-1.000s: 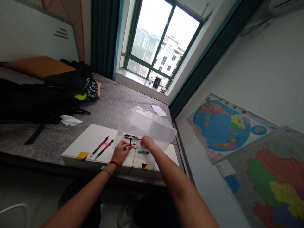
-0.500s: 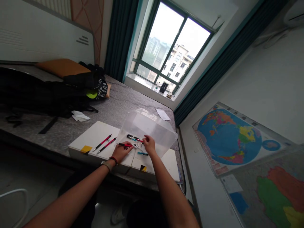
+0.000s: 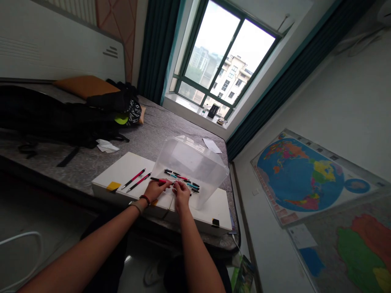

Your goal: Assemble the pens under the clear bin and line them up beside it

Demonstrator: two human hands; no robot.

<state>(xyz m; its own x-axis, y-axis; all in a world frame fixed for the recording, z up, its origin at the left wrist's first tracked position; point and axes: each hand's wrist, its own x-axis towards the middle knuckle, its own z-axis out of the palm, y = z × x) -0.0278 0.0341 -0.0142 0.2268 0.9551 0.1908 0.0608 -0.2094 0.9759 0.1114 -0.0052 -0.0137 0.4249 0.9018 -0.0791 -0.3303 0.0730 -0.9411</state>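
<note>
Red and black, a pen [image 3: 158, 180] sits pinched in my left hand [image 3: 154, 190]; my right hand [image 3: 182, 194] bunches beside it, whether pinching anything I can't tell remotely.

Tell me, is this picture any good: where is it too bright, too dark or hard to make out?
In the head view, the sky through the window is nearly pure white; the floor is in deep shadow; fine detail between the left hand and right hand is too small to read.
</note>
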